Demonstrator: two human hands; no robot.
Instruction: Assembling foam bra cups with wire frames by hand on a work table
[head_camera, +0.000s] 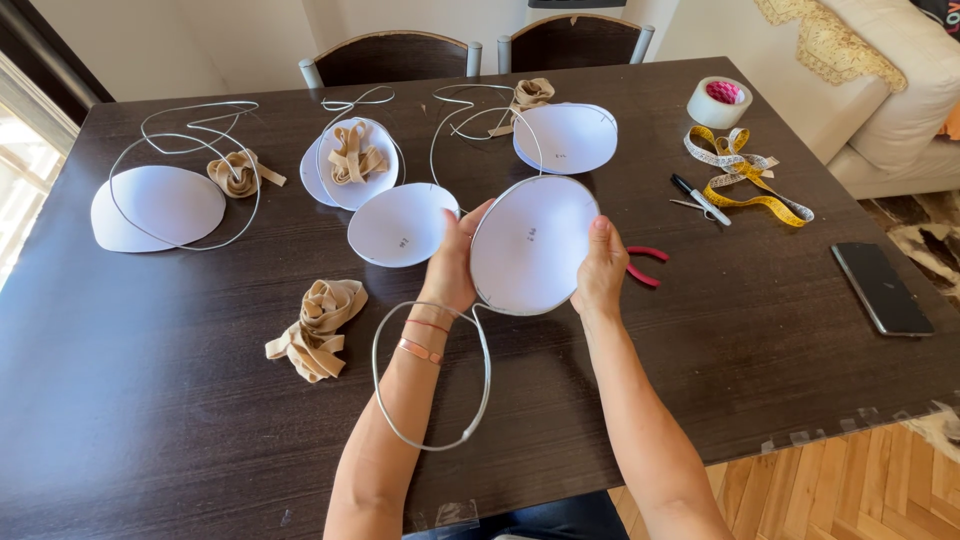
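Holding white foam cup upright between both hands above table centre: left hand pinches its left rim, right hand its right. Wire loops from the rim toward my near edge, nearer my left.

A white moulded foam cup sits at the centre of the dark wooden tabletop, between the left hand and the right hand. A loop of white-coated wire lies near of it. Just left lies a second white foam cup; a bundle of beige elastic strip lies near-left. At far left a third white foam cup lies inside a wire ring. Far of centre lies a cup pair with beige strip on it; right of that, another white cup pair. Red-handled pliers lie just right of the right hand. Farther right: a black marker pen, a yellow measuring tape, a roll of clear tape. A black smartphone lies at the right edge.
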